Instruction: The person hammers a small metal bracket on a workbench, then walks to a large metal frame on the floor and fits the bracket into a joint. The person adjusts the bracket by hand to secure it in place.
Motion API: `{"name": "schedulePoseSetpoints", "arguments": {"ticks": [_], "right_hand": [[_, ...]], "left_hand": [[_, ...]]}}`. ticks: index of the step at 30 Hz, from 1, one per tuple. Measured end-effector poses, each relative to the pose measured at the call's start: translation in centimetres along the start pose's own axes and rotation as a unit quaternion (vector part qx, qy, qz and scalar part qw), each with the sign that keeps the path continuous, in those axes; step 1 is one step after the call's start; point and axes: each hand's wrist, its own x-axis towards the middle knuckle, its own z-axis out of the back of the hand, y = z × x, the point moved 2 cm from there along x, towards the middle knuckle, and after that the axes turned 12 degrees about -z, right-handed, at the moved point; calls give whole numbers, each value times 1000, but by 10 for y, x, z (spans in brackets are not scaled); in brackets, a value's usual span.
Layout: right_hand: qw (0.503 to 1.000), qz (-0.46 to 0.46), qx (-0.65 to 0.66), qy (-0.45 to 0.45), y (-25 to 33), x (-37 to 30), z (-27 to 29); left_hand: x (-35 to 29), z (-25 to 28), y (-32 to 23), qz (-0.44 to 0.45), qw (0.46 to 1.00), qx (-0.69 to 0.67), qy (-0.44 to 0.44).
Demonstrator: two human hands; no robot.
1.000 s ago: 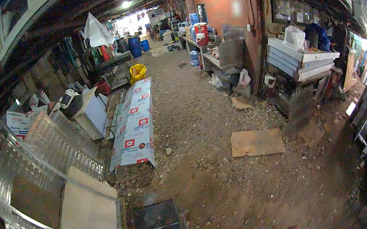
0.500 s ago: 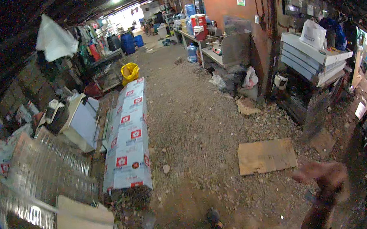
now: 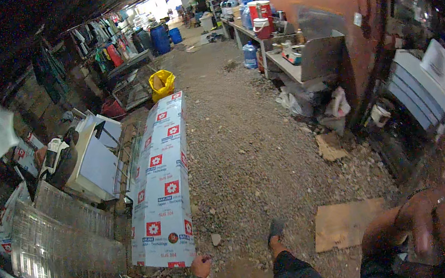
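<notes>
My left hand (image 3: 200, 267), with a dark watch at its wrist, is low by the near end of a long film-wrapped metal panel (image 3: 163, 163). Its fingers look curled closed; anything inside them is too small to make out. I cannot tell whether it touches the panel. My right hand (image 3: 435, 218) is raised at the lower right, large and close, bent at the wrist with a ring on one finger. Its fingers hang downward, slightly apart, with nothing visible in them. Behind it, a flat piece of cardboard (image 3: 344, 227) lies on the gravel.
Ribbed clear sheets (image 3: 63, 233) and a white cabinet (image 3: 96, 161) crowd the left. A yellow bag (image 3: 162, 85) stands past the panel. Along the right are a workbench (image 3: 283, 66), plastic bags (image 3: 337, 110) and a stack of white panels (image 3: 418, 88). Gravel ground (image 3: 242, 159) runs between.
My left hand has come further into view beside the panel's near end. My right hand has moved right and closer. The view has shifted, and my foot and leg show more.
</notes>
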Motion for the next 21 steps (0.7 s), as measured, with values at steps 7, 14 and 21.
{"name": "schedulePoseSetpoints", "arguments": {"ticks": [7,14,21], "right_hand": [[996,38,73,39,-58,92,284],[989,30,139,43,-163,189,547],[987,37,153,37,-258,272,807]], "left_hand": [[113,-8,26,190,977,48,88],[330,-1,-35,273,959,24,78],[604,20,-51,266,956,74,97]]}}
